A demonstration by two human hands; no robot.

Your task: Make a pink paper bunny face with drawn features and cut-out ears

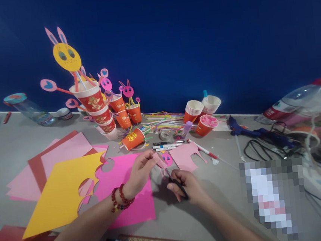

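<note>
Between the thumb and fingers of my left hand (143,171) is a small piece of light pink paper (159,160). My right hand (189,188) is closed around the black handles of a pair of scissors (180,189), and the blades point up at the lower edge of that paper. Just behind the blades lies a small magenta paper face (167,159) with drawn eyes. A cut-up light pink sheet (185,156) rests on the table right of it. Under my left forearm spreads a magenta sheet (141,208), with a yellow sheet (54,191) full of round cut-outs beside it.
Stacked red paper cups with a yellow rabbit head (67,56) stand at the back left. One orange cup (133,139) lies on its side. Behind are markers (168,144), a tape roll (165,135), a purple glue stick (187,128) and a cup of pink scraps (206,124). A blue glue gun (262,132) with cables sits right.
</note>
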